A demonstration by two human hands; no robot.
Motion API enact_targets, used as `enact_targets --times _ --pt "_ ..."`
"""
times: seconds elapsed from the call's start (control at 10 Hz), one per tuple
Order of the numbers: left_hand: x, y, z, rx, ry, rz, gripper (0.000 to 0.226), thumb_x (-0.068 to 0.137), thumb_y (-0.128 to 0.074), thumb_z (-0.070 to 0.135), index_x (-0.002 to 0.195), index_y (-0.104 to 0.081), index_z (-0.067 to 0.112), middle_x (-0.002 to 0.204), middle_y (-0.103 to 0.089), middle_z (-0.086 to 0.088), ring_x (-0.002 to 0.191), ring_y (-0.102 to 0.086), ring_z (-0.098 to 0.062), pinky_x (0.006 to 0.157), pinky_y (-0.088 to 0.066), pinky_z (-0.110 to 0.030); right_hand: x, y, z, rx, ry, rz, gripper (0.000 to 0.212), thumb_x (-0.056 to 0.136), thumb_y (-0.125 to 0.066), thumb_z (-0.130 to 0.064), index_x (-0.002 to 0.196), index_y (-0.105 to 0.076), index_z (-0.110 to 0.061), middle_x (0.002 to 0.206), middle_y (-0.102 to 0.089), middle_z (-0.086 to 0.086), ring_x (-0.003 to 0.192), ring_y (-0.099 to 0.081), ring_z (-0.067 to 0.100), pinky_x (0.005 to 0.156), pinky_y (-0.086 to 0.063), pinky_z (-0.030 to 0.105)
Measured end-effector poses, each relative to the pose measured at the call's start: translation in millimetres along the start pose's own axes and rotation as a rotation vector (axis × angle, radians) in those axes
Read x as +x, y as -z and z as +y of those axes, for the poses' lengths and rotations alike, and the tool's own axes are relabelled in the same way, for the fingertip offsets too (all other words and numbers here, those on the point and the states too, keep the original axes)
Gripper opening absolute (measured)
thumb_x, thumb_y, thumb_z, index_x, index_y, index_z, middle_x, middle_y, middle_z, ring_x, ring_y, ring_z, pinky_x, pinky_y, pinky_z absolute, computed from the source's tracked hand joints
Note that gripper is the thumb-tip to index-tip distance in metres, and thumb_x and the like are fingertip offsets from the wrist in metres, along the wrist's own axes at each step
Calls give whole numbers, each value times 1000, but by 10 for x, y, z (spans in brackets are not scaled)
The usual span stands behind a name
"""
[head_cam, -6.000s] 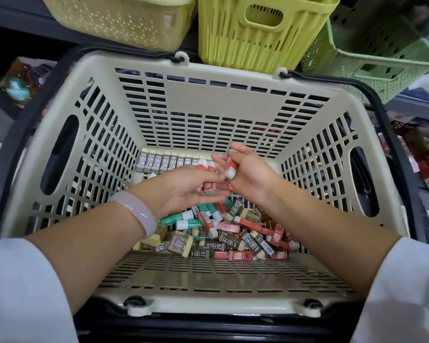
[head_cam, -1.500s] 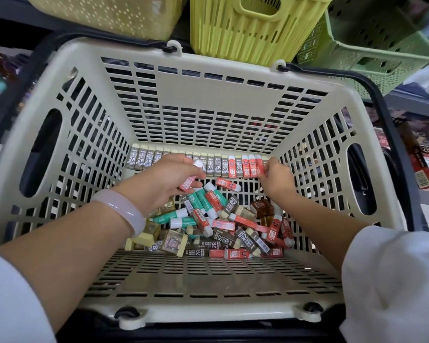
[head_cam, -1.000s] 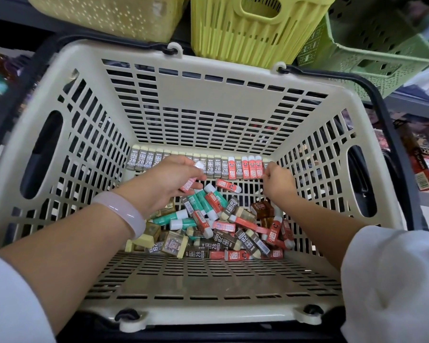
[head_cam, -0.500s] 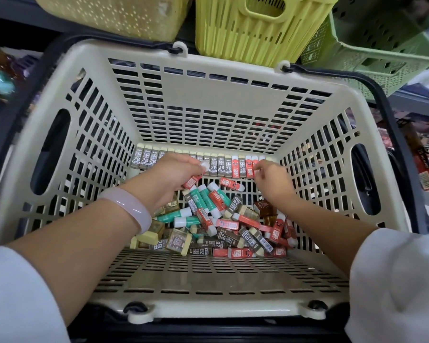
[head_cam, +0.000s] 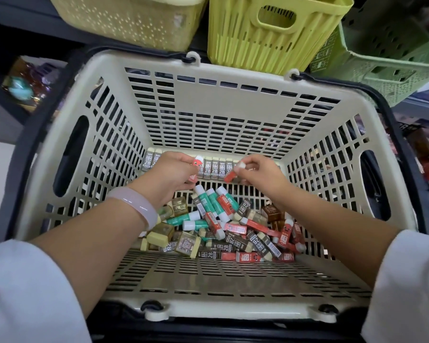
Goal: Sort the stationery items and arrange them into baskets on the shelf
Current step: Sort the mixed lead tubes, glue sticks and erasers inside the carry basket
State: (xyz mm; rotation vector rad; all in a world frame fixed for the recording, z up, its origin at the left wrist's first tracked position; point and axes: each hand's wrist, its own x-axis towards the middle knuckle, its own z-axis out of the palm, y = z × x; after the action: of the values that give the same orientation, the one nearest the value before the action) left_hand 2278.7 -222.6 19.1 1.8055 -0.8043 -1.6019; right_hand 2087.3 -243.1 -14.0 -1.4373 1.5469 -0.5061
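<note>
Compared with half a second ago, the right hand (head_cam: 259,173) is lifted off the back row and a red-sleeved eraser (head_cam: 232,172) is now pinched by its white end between thumb and fingertips, tilted, just above the row of erasers (head_cam: 214,167) lined up upright against the far wall of the cream basket (head_cam: 233,95). The left hand (head_cam: 170,175) is curled around other red-sleeved erasers (head_cam: 195,164), held close to the same row; how many are held cannot be told. A judgement: row building is under way, red pieces are being fed from left hand to right and added at the row's right end.

The unsorted pile (head_cam: 223,229) is left on the basket floor, nearer the camera: green-sleeved erasers (head_cam: 208,204), red, brown and tan ones mixed. Sorting is judged well short of done. Shelf baskets are seen above: a pale yellow basket (head_cam: 124,21), a yellow-green basket (head_cam: 270,30), a green basket (head_cam: 391,63).

Writing: "2B" is read on the grey-brown sleeves in the row and on several in the pile. Barcodes are seen on some sleeves. Other print is too small to read.
</note>
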Motion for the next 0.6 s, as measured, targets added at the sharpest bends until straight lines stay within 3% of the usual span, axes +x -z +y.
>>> enact_targets --times 0.1,0.2,0.3,0.4,0.5,0.6 --pt "-11 145 36 -37 48 54 22 86 -57 -5 107 -56 2 104 -58 -16 73 -58 -17 58 -50 -25 78 -111 -260 214 -21 -57 9 91 -53 -8 92 -58 -16 86 -61 3 70 -57 10 53 -49 13" --pt "-77 347 86 -129 162 107 26 90 -51 -3 115 -51 -1 102 -56 -14 82 -57 -20 76 -50 -30 236 -385 -476 259 -75 -127 16 92 -47 -2 101 -59 -9 86 -59 5 68 -52 8 58 -48 16" --pt "-120 543 44 -67 176 145 17 92 -48 0 108 -53 -4 82 -53 -8 71 -53 -16 65 -49 -27 389 -755 -626 253 -151 -153 24 90 -52 -2 114 -50 -5 90 -56 10 63 -51 10 52 -47 15" --pt "-120 628 1 -104 189 209 16 90 -48 -5 78 -48 6 76 -49 -6 69 -52 -16 54 -50 -23 556 -1072 -722 274 -168 -105 14 87 -57 -2 84 -46 -11 86 -55 13 70 -55 16 66 -52 27" --pt "-81 641 -15 -151 221 267 21 88 -48 -11 76 -45 6 75 -49 -7 72 -54 -19 60 -52 -25 698 -1342 -778 251 -141 -70 28 84 -60 0 66 -45 -16 79 -56 12 77 -54 24 79 -52 42" --pt "0 605 -69 -165 203 271 22 89 -46 -10 75 -46 7 73 -48 -6 65 -53 -16 50 -51 -18 786 -1567 -793 270 -174 -34 27 84 -60 -1 66 -47 -18 81 -57 9 71 -55 21 53 -48 29"
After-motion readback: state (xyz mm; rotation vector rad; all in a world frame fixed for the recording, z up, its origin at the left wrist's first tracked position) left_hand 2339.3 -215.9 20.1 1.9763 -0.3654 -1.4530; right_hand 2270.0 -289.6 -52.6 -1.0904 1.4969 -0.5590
